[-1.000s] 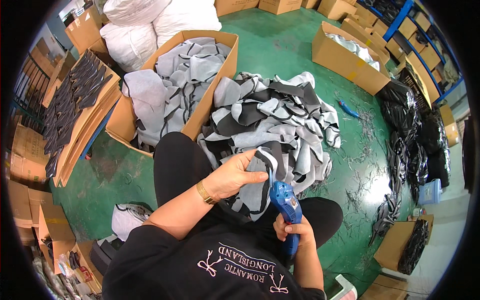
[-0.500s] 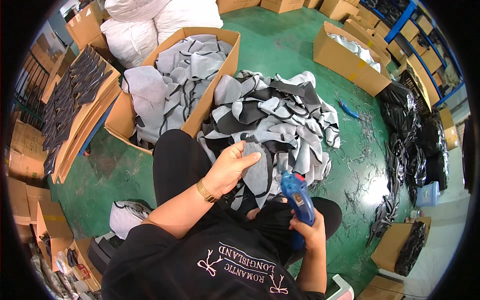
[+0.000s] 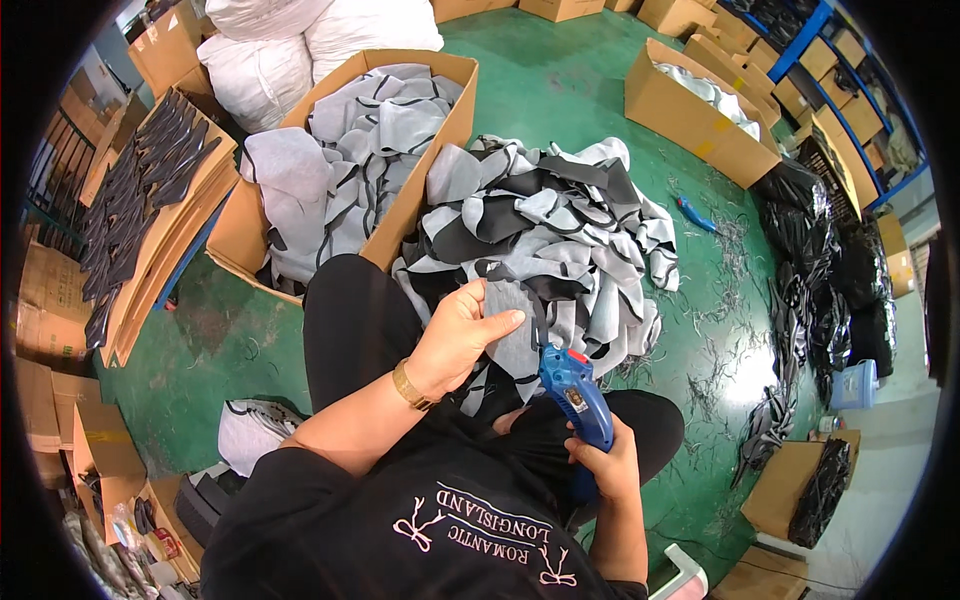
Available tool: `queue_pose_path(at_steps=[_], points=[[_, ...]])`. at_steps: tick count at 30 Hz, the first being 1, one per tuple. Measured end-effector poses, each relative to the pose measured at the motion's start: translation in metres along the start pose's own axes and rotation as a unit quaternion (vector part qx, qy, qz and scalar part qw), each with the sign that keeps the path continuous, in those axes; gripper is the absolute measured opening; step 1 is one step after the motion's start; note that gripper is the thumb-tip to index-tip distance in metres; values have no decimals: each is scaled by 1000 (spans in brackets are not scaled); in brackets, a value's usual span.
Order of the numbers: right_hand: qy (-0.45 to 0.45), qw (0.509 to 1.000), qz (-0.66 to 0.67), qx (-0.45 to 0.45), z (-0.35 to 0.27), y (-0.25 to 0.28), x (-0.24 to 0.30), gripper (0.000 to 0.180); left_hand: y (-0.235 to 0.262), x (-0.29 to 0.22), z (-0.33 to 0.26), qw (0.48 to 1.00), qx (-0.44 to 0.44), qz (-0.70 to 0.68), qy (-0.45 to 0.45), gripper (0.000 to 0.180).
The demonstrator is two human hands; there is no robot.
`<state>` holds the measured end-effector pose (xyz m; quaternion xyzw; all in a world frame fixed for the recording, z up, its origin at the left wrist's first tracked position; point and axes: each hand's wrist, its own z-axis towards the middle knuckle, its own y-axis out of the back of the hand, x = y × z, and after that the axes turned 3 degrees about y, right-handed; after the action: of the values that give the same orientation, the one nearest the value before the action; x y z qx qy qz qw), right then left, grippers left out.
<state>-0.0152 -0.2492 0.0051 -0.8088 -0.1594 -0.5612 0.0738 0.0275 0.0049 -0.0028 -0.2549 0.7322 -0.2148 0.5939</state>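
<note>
The left hand was clamped on a flat grey fabric piece with a black edge, thumb on top and fingers curled under it, right over the lap, while the right hand was wrapped tight round the handle of a blue plastic handheld cutter with a red button, its nose just touching the lower edge of that piece. Just beyond the left hand sat a big heap of grey and black fabric cut-outs on the green floor. Further out to its left stood an open cardboard box stuffed with grey pieces.
</note>
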Motion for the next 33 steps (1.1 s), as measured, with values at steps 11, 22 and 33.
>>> queue_pose_path(at_steps=[11, 22, 33], points=[[-1, 999, 21, 39, 3, 5, 14, 29, -10, -6, -9, 996, 2, 84, -19, 26], [-44, 991, 111, 66, 10, 12, 8, 29, -1, -5, -9, 982, 35, 184, -41, 19], [-62, 985, 132, 97, 14, 16, 4, 27, 0, -26, -12, 925, 73, 372, -22, 20]])
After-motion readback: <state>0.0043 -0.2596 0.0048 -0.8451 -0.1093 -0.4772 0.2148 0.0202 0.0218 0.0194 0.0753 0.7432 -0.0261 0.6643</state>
